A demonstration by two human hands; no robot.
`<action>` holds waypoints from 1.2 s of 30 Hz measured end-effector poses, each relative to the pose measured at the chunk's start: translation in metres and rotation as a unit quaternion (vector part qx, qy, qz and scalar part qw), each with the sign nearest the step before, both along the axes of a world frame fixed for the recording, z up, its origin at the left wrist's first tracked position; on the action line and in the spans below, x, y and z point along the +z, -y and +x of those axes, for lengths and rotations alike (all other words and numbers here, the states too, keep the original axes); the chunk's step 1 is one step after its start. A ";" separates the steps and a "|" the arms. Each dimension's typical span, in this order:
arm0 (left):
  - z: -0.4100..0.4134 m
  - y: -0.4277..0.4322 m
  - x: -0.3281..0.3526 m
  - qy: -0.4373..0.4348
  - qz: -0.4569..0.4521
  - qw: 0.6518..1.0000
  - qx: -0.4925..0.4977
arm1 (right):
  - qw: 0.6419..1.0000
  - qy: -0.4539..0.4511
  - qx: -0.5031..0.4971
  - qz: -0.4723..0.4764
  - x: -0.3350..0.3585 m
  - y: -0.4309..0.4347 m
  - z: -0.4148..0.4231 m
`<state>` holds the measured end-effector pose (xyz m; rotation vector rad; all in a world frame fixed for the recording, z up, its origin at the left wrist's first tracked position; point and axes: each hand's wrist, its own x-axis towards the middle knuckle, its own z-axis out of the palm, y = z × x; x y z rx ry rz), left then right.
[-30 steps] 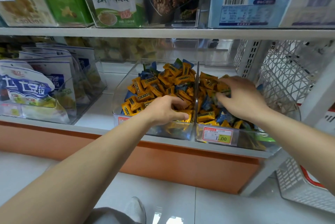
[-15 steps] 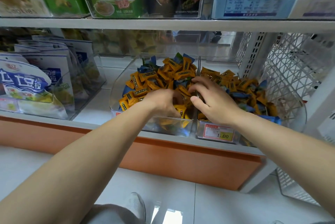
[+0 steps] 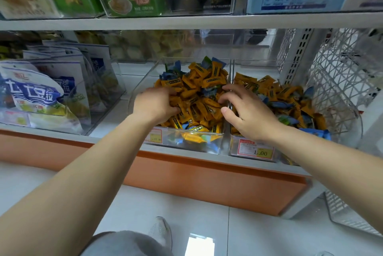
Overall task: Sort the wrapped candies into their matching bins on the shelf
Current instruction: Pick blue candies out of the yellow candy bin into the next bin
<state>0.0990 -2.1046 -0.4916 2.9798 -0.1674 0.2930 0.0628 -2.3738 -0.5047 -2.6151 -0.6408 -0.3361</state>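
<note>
Orange and blue wrapped candies [image 3: 199,98] are heaped in the left bin [image 3: 143,81] and the right bin [image 3: 255,63] on the shelf [image 3: 107,124]. The left hand [image 3: 154,104] is sunk in the left heap with fingers curled, and what its grip holds cannot be told. The right hand [image 3: 246,112] is spread loosely, its fingertips touching candies and nothing held.

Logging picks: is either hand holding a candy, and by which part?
Cannot tell for the left hand, dug into the orange candies; the right hand, spread over them, grips nothing.
</note>
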 end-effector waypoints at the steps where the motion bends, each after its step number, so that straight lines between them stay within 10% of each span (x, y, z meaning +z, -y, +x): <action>1: -0.003 0.005 0.002 0.003 0.023 1.000 0.002 | 1.000 0.001 0.000 0.000 0.000 0.000 0.000; 5: -0.016 0.027 0.019 0.079 -0.063 0.991 -0.090 | 1.000 0.006 -0.005 -0.002 -0.001 0.000 0.000; 8: -0.030 0.051 0.020 -0.110 -0.188 0.951 -0.220 | 1.000 0.009 -0.010 -0.008 -0.001 -0.001 -0.001; 12: -0.036 0.060 0.004 -0.277 -0.071 0.923 -0.255 | 1.000 0.007 -0.011 -0.006 -0.001 -0.001 -0.002; 24: -0.029 0.069 -0.003 -0.262 0.157 0.923 -0.234 | 1.000 -0.003 -0.004 -0.004 0.001 -0.001 -0.005; 36: -0.033 0.014 0.007 -0.084 -0.295 0.938 -0.160 | 0.998 0.014 -0.036 -0.054 0.017 -0.006 -0.008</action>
